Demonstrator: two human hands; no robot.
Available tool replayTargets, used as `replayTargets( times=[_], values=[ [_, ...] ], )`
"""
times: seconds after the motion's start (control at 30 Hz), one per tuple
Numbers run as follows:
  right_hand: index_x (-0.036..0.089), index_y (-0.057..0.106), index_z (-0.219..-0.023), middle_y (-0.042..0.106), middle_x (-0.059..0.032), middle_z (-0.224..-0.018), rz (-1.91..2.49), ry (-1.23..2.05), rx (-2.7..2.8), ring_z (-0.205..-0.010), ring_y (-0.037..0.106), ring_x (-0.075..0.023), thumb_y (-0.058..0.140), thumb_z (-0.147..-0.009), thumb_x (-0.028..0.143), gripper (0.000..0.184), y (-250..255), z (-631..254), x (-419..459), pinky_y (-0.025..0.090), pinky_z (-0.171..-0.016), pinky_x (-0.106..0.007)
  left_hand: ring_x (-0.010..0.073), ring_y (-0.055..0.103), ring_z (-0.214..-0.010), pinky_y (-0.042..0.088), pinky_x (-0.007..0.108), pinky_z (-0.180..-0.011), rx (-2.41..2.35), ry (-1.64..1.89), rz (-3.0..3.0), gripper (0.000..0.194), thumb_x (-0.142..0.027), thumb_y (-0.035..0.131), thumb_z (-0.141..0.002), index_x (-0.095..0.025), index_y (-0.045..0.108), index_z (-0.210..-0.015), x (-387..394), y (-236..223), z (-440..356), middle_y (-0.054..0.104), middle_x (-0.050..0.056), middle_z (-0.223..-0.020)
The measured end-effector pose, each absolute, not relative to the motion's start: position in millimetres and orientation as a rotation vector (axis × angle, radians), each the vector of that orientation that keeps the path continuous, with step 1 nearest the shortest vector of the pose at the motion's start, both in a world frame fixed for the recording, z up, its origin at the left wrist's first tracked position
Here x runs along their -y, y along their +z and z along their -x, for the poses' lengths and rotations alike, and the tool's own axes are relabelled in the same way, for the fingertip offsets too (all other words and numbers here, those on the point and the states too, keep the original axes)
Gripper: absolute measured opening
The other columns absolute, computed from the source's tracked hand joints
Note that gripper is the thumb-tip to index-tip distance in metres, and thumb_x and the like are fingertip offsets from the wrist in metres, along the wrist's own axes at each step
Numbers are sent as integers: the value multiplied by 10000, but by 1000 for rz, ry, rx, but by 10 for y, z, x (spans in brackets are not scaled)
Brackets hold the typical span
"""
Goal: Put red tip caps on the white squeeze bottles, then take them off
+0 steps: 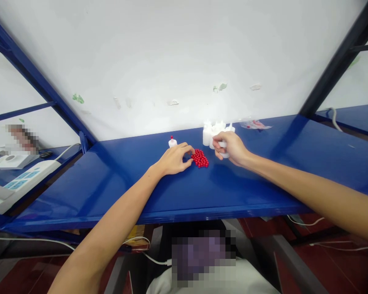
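Note:
A cluster of small red caps (pixel 200 158) lies on the blue table (pixel 184 196). My left hand (pixel 177 158) is at the left edge of this cluster, thumb and fingers curved but apart, with nothing visible between them. In my right hand (pixel 231 148) is a white plastic bottle (pixel 224 155), mostly hidden by the wrapped fingers. Just behind that hand, several white bottles with thin nozzle tips (pixel 207 134) stand upright in a group. One white bottle with a red cap on its tip (pixel 172 142) stands beyond my left hand, its lower part hidden.
A clear plastic bag with red on it (pixel 256 124) lies at the back of the table near the white wall (pixel 184 61). Blue metal posts (pixel 43 77) rise at the left. A white power strip (pixel 30 179) sits at the far left. Cables hang below the table.

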State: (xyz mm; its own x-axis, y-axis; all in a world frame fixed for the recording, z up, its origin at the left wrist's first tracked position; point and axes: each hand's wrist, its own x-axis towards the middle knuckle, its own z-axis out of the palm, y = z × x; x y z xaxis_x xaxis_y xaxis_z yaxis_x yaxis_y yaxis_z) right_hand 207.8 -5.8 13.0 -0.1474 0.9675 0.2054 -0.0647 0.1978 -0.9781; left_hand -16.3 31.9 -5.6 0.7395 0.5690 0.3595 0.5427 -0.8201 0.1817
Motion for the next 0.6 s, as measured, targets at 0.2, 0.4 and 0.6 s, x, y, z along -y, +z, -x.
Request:
replayTargets(
  times=[0.2,0.4,0.6],
  values=[
    [202,482,-636,465,2,-474,947,1322,1344,-342,400,-123,450,-670,225,52,135,-2059,49,244,-348,-265,169,613,-785,501,314,-758,-845,655,-2803,118,-200,585,-828,-173,664,-910,-316,-50,140,645,54,-931],
    [192,538,-788,474,31,-571,985,1215,1433,-490,450,-109,614,-690,165,127,128,-2031,39,312,-464,-258,147,598,-738,500,290,-710,-813,693,-2737,113,-194,604,-816,-171,687,-891,-357,-67,160,654,42,-894],
    [146,598,-671,530,-13,-649,928,1221,1407,-589,470,-110,635,-694,218,84,104,-1996,46,336,-543,-265,141,605,-757,511,290,-725,-798,727,-2694,101,-201,634,-819,-178,709,-883,-389,-79,181,675,45,-956]
  ],
)
